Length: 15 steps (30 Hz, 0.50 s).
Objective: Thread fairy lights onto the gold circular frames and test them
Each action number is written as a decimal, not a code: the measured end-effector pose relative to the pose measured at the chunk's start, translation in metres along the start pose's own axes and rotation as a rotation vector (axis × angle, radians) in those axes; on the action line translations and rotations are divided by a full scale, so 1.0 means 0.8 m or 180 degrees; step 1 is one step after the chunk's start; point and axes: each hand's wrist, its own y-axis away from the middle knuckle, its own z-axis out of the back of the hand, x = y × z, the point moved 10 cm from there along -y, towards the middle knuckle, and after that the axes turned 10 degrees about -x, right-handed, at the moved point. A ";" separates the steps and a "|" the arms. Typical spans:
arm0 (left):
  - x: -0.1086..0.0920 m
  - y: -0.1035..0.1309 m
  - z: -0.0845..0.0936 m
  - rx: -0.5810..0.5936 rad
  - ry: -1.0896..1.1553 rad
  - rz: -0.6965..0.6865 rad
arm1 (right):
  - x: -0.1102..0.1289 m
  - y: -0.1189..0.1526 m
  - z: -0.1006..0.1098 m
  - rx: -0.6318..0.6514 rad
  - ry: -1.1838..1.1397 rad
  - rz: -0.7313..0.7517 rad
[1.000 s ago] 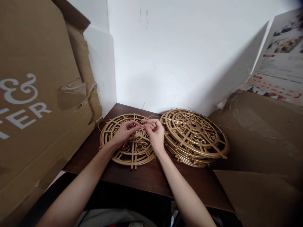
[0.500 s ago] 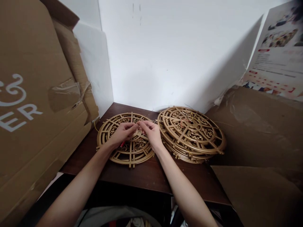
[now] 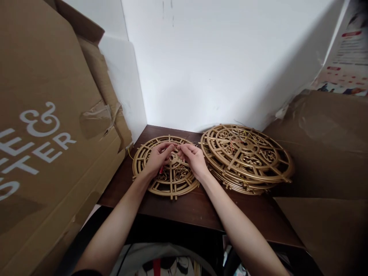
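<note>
The gold lattice disc [image 3: 171,194] lies flat on the desk [image 3: 201,207], directly under both hands. Their fingertips come close together over its middle part, a little toward the far side from the centre. The left hand [image 3: 159,157] is above the left half of the disc, and the right hand [image 3: 196,159] is above its right edge. The fingers of each hand are bent into a pinch, but I cannot tell what small thing is between them, or whether the tips touch each other. The disc is round, so it has no long axis; its pair of straight bars runs from the near rim away from the person.

A slim red object [image 3: 161,170] shows just below the left hand, and this hand is the nearer one to it. The stack of similar discs [image 3: 235,159] is at the right, and the right hand is nearer to it.
</note>
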 end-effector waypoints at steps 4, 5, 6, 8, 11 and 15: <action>0.001 0.001 0.002 -0.0026 -0.0134 0.0055 | 0.015 0.011 -0.013 0.0285 0.1349 0.0660; 0.003 0.002 0.002 -0.0023 -0.0227 0.0102 | 0.019 0.015 -0.019 0.0385 0.1728 0.0898; 0.005 0.002 0.001 -0.0020 -0.0322 0.0140 | 0.021 0.020 -0.025 0.0491 0.2045 0.1110; 0.008 0.004 0.001 -0.0019 -0.0455 0.0180 | 0.021 0.027 -0.035 0.0665 0.2390 0.1348; 0.008 0.004 0.001 -0.0054 -0.0468 0.0170 | 0.017 0.027 -0.035 0.0672 0.2351 0.1296; 0.002 0.003 0.002 -0.0068 -0.0307 0.0028 | 0.014 0.021 -0.027 0.0532 0.2128 0.1127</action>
